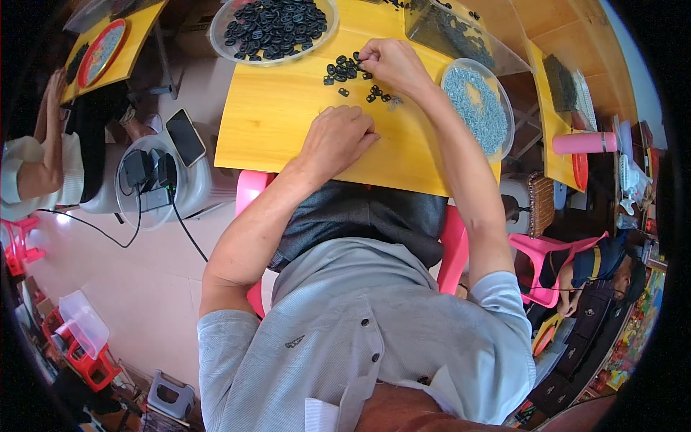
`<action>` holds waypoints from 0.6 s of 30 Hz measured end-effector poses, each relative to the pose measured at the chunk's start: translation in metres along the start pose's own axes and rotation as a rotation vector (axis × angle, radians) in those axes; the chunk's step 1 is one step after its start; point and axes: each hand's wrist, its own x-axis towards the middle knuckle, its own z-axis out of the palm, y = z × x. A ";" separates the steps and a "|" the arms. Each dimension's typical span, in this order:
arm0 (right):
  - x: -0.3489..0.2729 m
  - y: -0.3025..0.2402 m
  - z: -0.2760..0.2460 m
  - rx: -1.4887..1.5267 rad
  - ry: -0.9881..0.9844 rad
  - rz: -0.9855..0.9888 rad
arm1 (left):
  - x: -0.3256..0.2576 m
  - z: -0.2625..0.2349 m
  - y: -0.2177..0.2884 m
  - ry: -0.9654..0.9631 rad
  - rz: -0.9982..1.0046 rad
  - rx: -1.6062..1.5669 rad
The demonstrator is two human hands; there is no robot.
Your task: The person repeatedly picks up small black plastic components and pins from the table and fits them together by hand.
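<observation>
Both hands are over the work: the left hand (338, 140) rests palm down near the middle of the frame, fingers loosely curled, and whether anything lies beneath them I cannot tell. The right hand (394, 66), at upper centre, has its fingertips bent together against the black pieces; whether it grips one is hidden.

Under both spreads a yellow table (270, 133), filling the upper centre. A clear bin (512, 59) with dark contents stands at the upper right. At the table's upper left, a round clear tub (219, 40) holds a heap of black pieces; a smaller round dish (508, 128) of silvery bits sits to the right, beside the right forearm. Between them lies a small pile of black pieces (341, 70), then a smaller cluster (376, 93), some silvery bits (394, 104) just beside it, and one lone black piece (344, 92).
</observation>
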 end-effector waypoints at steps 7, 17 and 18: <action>-0.002 0.013 0.008 -0.071 0.026 -0.028 | 0.001 0.001 0.000 -0.028 -0.021 -0.002; -0.022 0.032 -0.008 -0.084 0.021 0.087 | 0.003 0.001 -0.001 -0.052 -0.099 -0.052; -0.025 0.025 -0.010 -0.063 0.055 0.072 | 0.002 0.001 -0.001 -0.054 -0.100 -0.050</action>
